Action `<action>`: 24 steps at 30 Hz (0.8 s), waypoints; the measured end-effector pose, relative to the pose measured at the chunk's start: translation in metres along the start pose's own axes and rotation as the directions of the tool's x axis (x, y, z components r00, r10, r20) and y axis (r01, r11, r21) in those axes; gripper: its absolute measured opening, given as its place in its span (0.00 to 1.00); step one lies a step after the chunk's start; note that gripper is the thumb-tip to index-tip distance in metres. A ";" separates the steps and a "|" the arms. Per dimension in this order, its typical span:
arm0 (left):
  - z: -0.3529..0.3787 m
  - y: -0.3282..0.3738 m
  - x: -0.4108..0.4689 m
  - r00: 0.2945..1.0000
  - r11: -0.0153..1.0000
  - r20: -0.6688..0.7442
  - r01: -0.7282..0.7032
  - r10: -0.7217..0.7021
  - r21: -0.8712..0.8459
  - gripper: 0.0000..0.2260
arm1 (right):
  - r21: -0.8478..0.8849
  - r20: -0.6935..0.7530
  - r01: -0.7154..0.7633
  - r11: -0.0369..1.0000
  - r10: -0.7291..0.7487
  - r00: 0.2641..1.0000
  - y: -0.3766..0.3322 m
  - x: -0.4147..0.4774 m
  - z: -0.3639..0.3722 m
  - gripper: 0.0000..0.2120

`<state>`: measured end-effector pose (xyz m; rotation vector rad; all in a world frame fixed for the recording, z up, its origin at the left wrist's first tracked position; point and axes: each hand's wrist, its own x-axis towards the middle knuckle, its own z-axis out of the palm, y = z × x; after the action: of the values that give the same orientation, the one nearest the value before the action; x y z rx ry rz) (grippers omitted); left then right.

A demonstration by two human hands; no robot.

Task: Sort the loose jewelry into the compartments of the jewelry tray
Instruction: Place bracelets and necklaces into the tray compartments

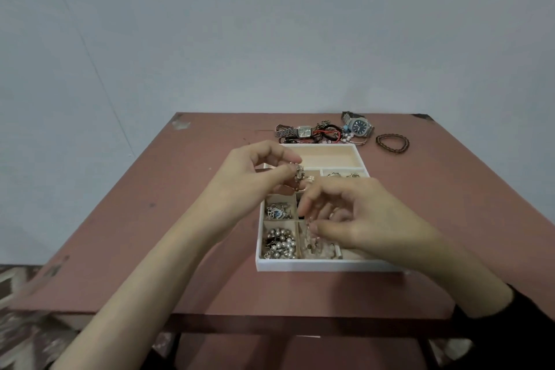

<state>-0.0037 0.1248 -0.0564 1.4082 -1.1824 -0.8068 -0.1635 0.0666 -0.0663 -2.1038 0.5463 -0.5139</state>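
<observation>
A white jewelry tray point(318, 265) with pale wooden compartments sits in the middle of the table. My left hand point(255, 177) hovers over its left side and pinches a small metallic jewelry piece point(299, 173) between thumb and fingertips. My right hand point(357, 219) is over the tray's front right, fingers curled; its thumb and fingers pinch something small and pale, too blurred to name. A front left compartment holds pearl beads point(279, 243); the one behind it holds a silver and blue piece point(277, 211). The long back compartment point(330, 156) is bare.
Loose jewelry lies behind the tray: a silver square-faced watch point(301, 131), red and black cords point(327, 132), a blue-dial steel watch point(359, 125) and a brown bead bracelet point(392, 143). The reddish table point(180, 234) stands against a pale wall; patterned floor lies at left.
</observation>
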 end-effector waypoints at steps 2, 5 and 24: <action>-0.001 0.002 -0.001 1.000 1.000 0.019 0.002 -0.003 0.017 0.03 | -0.097 0.011 0.034 0.995 -0.034 0.999 0.000 -0.001 0.002 0.15; -0.002 0.005 -0.002 0.998 0.999 0.057 0.014 -0.016 0.043 0.04 | -0.132 -0.047 0.060 0.989 -0.067 0.997 0.001 -0.001 -0.002 0.14; 0.009 0.013 -0.012 0.929 0.803 0.355 -0.129 -0.107 0.581 0.06 | 0.220 -0.543 0.042 0.975 0.087 0.835 0.051 0.019 -0.046 0.09</action>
<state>-0.0180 0.1341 -0.0474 1.8011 -1.8599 -0.7401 -0.1828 0.0002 -0.0816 -1.7157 0.7949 -1.1335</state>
